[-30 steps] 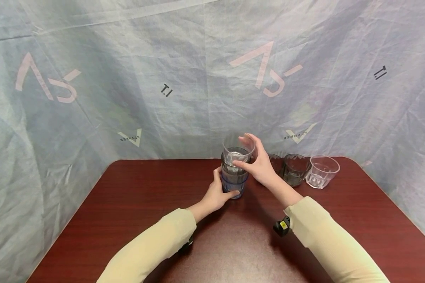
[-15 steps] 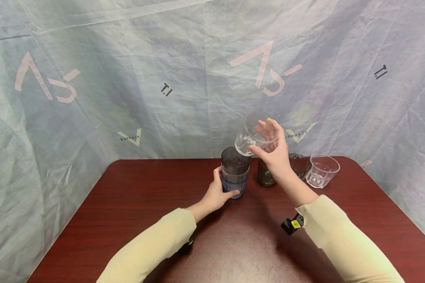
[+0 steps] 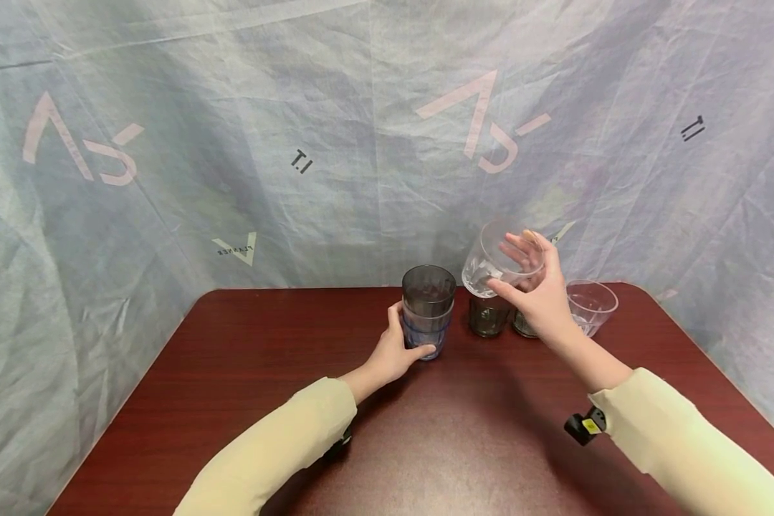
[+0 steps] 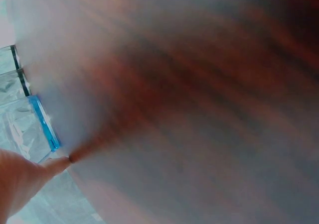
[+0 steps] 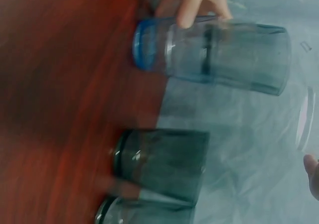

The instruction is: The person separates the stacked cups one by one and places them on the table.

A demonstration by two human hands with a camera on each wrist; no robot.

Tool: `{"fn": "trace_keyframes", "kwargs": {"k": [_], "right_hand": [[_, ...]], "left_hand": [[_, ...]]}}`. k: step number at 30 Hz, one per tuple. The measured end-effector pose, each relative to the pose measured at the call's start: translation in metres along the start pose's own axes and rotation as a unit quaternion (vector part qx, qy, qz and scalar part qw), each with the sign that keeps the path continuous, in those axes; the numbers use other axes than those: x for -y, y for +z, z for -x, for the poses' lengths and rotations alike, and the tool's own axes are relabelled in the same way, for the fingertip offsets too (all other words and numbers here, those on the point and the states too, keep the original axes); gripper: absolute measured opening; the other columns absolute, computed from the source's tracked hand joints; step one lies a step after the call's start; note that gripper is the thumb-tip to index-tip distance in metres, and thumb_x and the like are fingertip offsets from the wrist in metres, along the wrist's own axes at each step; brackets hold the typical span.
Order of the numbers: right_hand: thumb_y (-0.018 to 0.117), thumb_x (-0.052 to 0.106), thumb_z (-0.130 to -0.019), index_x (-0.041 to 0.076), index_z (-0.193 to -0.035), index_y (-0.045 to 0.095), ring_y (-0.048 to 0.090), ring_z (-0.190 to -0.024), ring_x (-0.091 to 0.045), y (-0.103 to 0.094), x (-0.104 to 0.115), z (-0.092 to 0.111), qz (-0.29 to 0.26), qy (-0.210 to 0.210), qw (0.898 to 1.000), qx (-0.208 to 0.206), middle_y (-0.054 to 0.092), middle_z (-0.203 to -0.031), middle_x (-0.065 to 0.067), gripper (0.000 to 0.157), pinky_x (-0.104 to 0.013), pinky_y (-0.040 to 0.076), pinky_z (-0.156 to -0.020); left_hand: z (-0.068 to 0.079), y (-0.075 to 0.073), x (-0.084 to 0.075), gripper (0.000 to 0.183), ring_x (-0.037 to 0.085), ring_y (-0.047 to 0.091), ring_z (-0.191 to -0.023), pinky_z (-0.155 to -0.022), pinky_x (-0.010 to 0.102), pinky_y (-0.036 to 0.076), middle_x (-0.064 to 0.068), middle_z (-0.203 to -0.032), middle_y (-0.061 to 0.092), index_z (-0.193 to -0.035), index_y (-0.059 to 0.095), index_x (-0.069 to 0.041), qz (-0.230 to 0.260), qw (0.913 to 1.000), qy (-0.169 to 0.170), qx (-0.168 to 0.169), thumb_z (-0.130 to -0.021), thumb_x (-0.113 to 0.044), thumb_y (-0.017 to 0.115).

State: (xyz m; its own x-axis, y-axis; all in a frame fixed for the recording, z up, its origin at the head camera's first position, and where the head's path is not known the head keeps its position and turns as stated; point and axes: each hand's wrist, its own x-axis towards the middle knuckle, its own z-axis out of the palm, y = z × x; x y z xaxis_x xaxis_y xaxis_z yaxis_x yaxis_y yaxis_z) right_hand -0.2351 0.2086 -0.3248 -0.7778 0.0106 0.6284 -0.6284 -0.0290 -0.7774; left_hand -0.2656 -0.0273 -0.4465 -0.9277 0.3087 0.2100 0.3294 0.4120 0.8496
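Near the back middle of the table, my left hand (image 3: 393, 352) grips the lower part of an upright stack of nested tumblers. Blue tints the stack's lower part (image 3: 424, 335); a smoky grey tumbler (image 3: 428, 287) tops it. Up to the right, my right hand (image 3: 542, 294) holds a clear tumbler (image 3: 479, 276) in the air between thumb and fingers, tilted with its base toward the stack. In the right wrist view, just the base of this clear tumbler (image 5: 305, 119) and a fingertip show at the right edge. The left wrist view catches the left thumb (image 4: 30, 176) beside the blue base (image 4: 44, 123).
Below the raised tumbler, a grey tumbler (image 3: 487, 320) stands on the dark red table (image 3: 264, 344). A second grey one (image 3: 524, 326) is partly hidden by the right hand. Farther right stands another clear tumbler (image 3: 593, 304). A printed grey cloth (image 3: 335, 215) hangs behind.
The right hand has lifted the clear tumbler off the top of the stack and carried it rightward, tilting it. The left hand keeps its grip on the stack in place.
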Motion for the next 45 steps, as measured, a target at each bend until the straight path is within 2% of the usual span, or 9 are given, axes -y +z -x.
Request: {"fn": "trace_keyframes", "kwargs": {"k": [8, 14, 18, 25, 28, 32, 34, 45], "right_hand": [[0.066, -0.027, -0.073, 0.009, -0.141, 0.031, 0.05, -0.124, -0.012, -0.023, -0.006, 0.025, 0.07, 0.006, 0.996, 0.05, 0.05, -0.137, -0.003, 0.084, -0.017, 0.047, -0.08], [0.068, -0.026, -0.072, -0.004, -0.139, 0.026, 0.052, -0.12, -0.008, -0.034, -0.016, 0.05, 0.113, 0.017, 0.99, 0.087, 0.049, -0.134, -0.007, 0.082, -0.017, 0.049, -0.077], [0.068, -0.026, -0.072, -0.009, -0.137, 0.024, 0.052, -0.12, -0.007, -0.036, -0.024, 0.063, 0.112, 0.031, 0.989, 0.092, 0.049, -0.133, -0.011, 0.081, -0.017, 0.049, -0.078], [0.07, -0.023, -0.072, -0.011, -0.134, 0.024, 0.052, -0.116, -0.005, -0.036, -0.04, 0.079, 0.115, 0.061, 0.986, 0.103, 0.05, -0.13, -0.002, 0.078, -0.019, 0.049, -0.078], [0.073, -0.02, -0.073, -0.011, -0.133, 0.025, 0.052, -0.115, -0.003, -0.037, -0.047, 0.083, 0.133, 0.074, 0.982, 0.108, 0.05, -0.13, -0.009, 0.077, -0.019, 0.049, -0.075], [0.075, -0.015, -0.074, -0.011, -0.132, 0.026, 0.051, -0.113, 0.001, -0.041, -0.054, 0.087, 0.16, 0.093, 0.977, 0.108, 0.047, -0.129, -0.029, 0.076, -0.02, 0.048, -0.072], [0.076, -0.014, -0.074, -0.011, -0.131, 0.026, 0.05, -0.111, 0.003, -0.042, -0.056, 0.088, 0.165, 0.105, 0.975, 0.105, 0.046, -0.129, -0.034, 0.076, -0.019, 0.047, -0.072], [0.073, -0.016, -0.075, -0.014, -0.13, 0.022, 0.052, -0.107, 0.003, -0.043, -0.065, 0.091, 0.146, 0.135, 0.975, 0.095, 0.043, -0.129, -0.036, 0.075, -0.014, 0.045, -0.078]], "left_hand": [[0.0, -0.001, -0.001, 0.088, 0.03, 0.05, -0.123, -0.1, 0.045, 0.039, 0.018, -0.135, 0.049, -0.144, 0.013, -0.016, 0.0, 1.0, -0.003, 0.002, -0.084, -0.019, 0.079], [0.0, -0.001, -0.002, 0.089, 0.03, 0.05, -0.123, -0.1, 0.045, 0.039, 0.018, -0.135, 0.049, -0.144, 0.014, -0.016, -0.003, 1.0, -0.003, 0.001, -0.084, -0.02, 0.079], [0.0, 0.0, -0.002, 0.09, 0.03, 0.051, -0.122, -0.1, 0.045, 0.039, 0.018, -0.135, 0.05, -0.144, 0.014, -0.015, -0.001, 1.0, 0.0, -0.002, -0.083, -0.019, 0.08], [0.0, -0.001, -0.003, 0.09, 0.031, 0.051, -0.122, -0.1, 0.045, 0.039, 0.019, -0.134, 0.05, -0.144, 0.015, -0.015, 0.003, 1.0, 0.003, -0.006, -0.083, -0.018, 0.08], [0.0, -0.001, -0.003, 0.09, 0.031, 0.051, -0.122, -0.1, 0.045, 0.039, 0.019, -0.134, 0.05, -0.144, 0.014, -0.015, 0.001, 1.0, 0.002, -0.006, -0.083, -0.018, 0.08], [0.0, 0.0, -0.002, 0.09, 0.03, 0.051, -0.122, -0.1, 0.044, 0.039, 0.018, -0.135, 0.05, -0.145, 0.014, -0.016, -0.004, 1.0, -0.001, -0.005, -0.083, -0.02, 0.08], [0.0, 0.0, -0.001, 0.09, 0.03, 0.051, -0.122, -0.1, 0.044, 0.039, 0.018, -0.135, 0.05, -0.145, 0.014, -0.016, -0.003, 1.0, -0.001, -0.005, -0.083, -0.02, 0.08], [0.001, 0.0, 0.0, 0.09, 0.03, 0.051, -0.122, -0.101, 0.045, 0.039, 0.018, -0.134, 0.05, -0.144, 0.014, -0.015, 0.0, 1.0, 0.004, -0.006, -0.083, -0.019, 0.08]]}}
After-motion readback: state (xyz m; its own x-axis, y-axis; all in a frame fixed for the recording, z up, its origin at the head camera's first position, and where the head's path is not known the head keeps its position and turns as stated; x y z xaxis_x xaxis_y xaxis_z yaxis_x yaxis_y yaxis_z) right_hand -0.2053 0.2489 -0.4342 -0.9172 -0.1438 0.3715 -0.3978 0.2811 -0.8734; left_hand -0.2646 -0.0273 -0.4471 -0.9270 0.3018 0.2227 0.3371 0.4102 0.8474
